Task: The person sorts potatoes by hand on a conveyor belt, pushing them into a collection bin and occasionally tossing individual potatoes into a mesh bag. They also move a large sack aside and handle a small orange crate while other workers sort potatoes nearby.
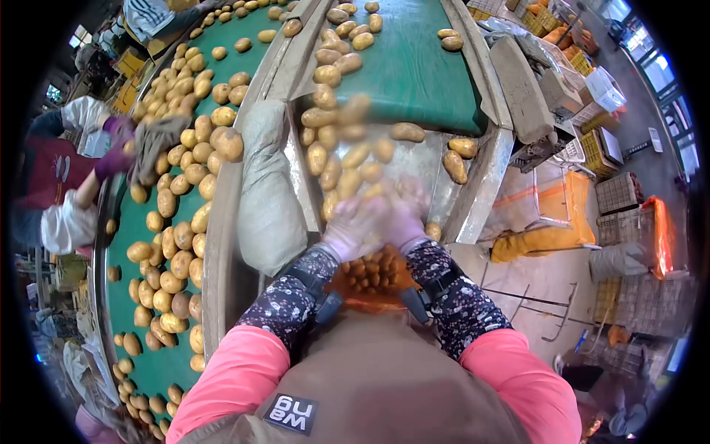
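My left hand [356, 228], in a pale pinkish glove, is at the lower end of a metal chute [435, 189], among the potatoes [330, 174] there. Close beside it, my right hand [408, 212] wears the same kind of glove and overlaps the left in this view. Motion smears the fingers of both, so I cannot tell whether either grips a potato. Several potatoes around the hands are blurred too. Below the wrists, an orange mesh bag [362, 302] gapes with smaller-looking potatoes inside.
A green conveyor belt [414, 66] ends above the chute. Left of it, a stuffed pale sack [271, 192] lies along the divider. Another belt [122, 255] carries many potatoes, with a purple-gloved person [59, 166] at its edge. Crates [617, 192] and orange sacks [566, 214] stand right.
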Demonstrator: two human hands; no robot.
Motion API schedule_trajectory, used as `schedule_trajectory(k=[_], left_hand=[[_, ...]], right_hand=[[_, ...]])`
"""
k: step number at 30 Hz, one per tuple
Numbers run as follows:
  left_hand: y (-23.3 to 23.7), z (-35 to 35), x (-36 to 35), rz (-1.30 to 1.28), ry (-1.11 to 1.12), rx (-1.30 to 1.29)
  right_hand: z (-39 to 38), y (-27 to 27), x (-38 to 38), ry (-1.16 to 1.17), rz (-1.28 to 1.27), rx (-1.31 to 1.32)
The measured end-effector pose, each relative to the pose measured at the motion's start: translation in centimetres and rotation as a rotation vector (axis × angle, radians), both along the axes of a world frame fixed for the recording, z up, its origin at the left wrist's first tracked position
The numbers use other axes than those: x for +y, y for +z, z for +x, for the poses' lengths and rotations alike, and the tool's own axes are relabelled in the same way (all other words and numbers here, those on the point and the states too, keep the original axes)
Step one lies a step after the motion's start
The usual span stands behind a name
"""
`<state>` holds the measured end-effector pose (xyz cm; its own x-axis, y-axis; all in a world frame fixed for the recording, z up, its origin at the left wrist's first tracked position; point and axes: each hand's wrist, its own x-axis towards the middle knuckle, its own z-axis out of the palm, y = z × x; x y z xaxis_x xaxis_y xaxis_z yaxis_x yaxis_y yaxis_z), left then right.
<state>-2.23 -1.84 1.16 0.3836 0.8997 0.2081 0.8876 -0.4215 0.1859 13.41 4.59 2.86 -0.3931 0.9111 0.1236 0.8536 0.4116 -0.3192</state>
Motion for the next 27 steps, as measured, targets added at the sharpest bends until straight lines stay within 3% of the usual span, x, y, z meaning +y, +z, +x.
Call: schedule_trajectory(k=[1,2,3,5,6,10,14,17,18,21,22,27], left_hand=[[0.3,-0.1,0.4,0.052,0.025,-0.009],[-0.7,-0.1,1.1,0.043,0.209,0.082],[-0.7,0.2,1.9,0.078,0.326,-0.026],[-0.3,0.8,3.4,0.146,0.561,-0.243],[0.7,0.9,3.7,-0.095,0.594,-0.096],[1.2,0.7,2.8,-0.130,0.473,0.023],[1.3,0.5,2.5,-0.081,0.059,0.153],[1.2,1.3,1.3,-0.048,-0.105,0.139],[3.1,1.5,1.1,-0.097,-0.174,0.175],[3.4,1.7,1.1,-0.248,-0.391,0.236],[2.1,1.5,1.4,-0.118,-0.509,0.031],[2.0,2.5,3.3,-0.292,-0.413,-0.009]], right_hand=[[0.5,2.2,-0.4,0.002,-0.097,-0.170],[1.1,1.9,-0.7,-0.017,-0.104,-0.188],[1.6,1.7,-1.0,-0.037,-0.111,-0.207],[2.5,-2.4,-1.2,-0.111,0.065,0.062],[2.4,-2.4,-1.1,-0.135,0.059,0.069],[1.2,-0.9,1.2,-0.092,0.150,0.258],[-1.2,1.5,5.2,0.083,0.335,0.347],[-3.3,3.3,8.6,0.202,0.180,0.356],[-4.5,1.3,10.1,0.218,0.247,0.158],[-5.7,3.4,10.5,0.229,-0.153,0.108],[-5.8,4.0,10.5,0.204,-0.198,0.092],[-6.6,4.5,11.7,0.119,-0.333,0.016]])
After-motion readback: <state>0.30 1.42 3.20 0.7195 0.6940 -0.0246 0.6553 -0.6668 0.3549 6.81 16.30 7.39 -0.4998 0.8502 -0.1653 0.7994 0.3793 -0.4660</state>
